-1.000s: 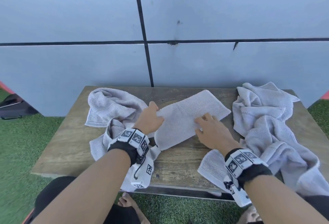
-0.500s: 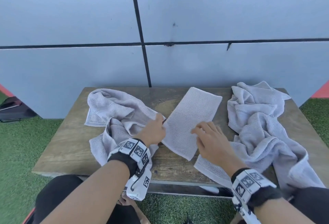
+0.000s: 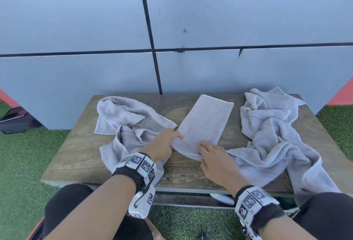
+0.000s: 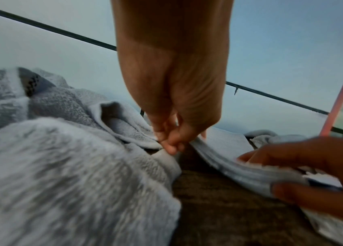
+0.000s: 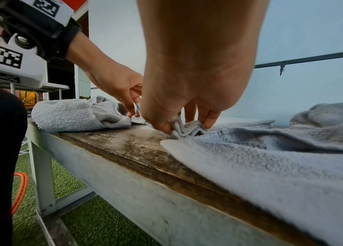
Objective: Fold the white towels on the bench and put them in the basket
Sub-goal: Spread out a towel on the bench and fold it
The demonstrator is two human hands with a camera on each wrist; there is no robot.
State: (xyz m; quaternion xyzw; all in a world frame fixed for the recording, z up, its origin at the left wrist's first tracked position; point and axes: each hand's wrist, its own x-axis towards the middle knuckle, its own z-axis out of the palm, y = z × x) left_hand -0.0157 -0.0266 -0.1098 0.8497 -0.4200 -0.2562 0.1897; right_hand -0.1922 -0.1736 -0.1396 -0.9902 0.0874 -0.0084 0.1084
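Head view: a narrow folded towel (image 3: 204, 125) is being kept on the wooden bench (image 3: 76, 155), running from 6 towards 1 o'clock. Its near end is being pinched by the left hand (image 3: 162, 144) and right hand (image 3: 214, 158), likely for the next fold. Crumpled terry towels (image 3: 129, 125) are lying at 9 and 3 o'clock.

Left wrist view: layered, nubby edges are being gripped.

Right wrist view: stacked plies are being squeezed. No basket is being shown clearly.
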